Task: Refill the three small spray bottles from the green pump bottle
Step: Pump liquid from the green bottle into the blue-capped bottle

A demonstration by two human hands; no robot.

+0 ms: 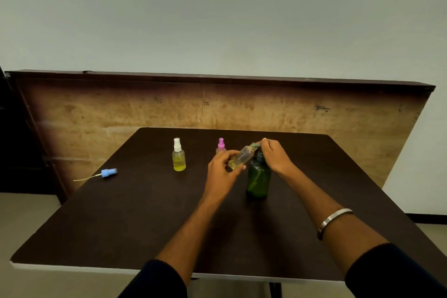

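My left hand (221, 164) grips an uncapped clear spray bottle (242, 157), tilted with its mouth up against the pump spout; a little yellow liquid lies in its lower end. My right hand (274, 155) rests over the pump head of the green pump bottle (258, 178), which stands upright on the table. A white-capped spray bottle (179, 156) holding yellow liquid stands to the left. A pink-capped spray bottle (220, 145) stands behind my left hand, its body mostly hidden. The blue spray cap (108, 173) with its dip tube lies on the table at the far left.
The dark brown table (145, 213) has a pale front edge close to me. A wooden board (217, 104) stands upright right behind the table's far edge. A metal bangle (335, 220) sits on my right forearm.
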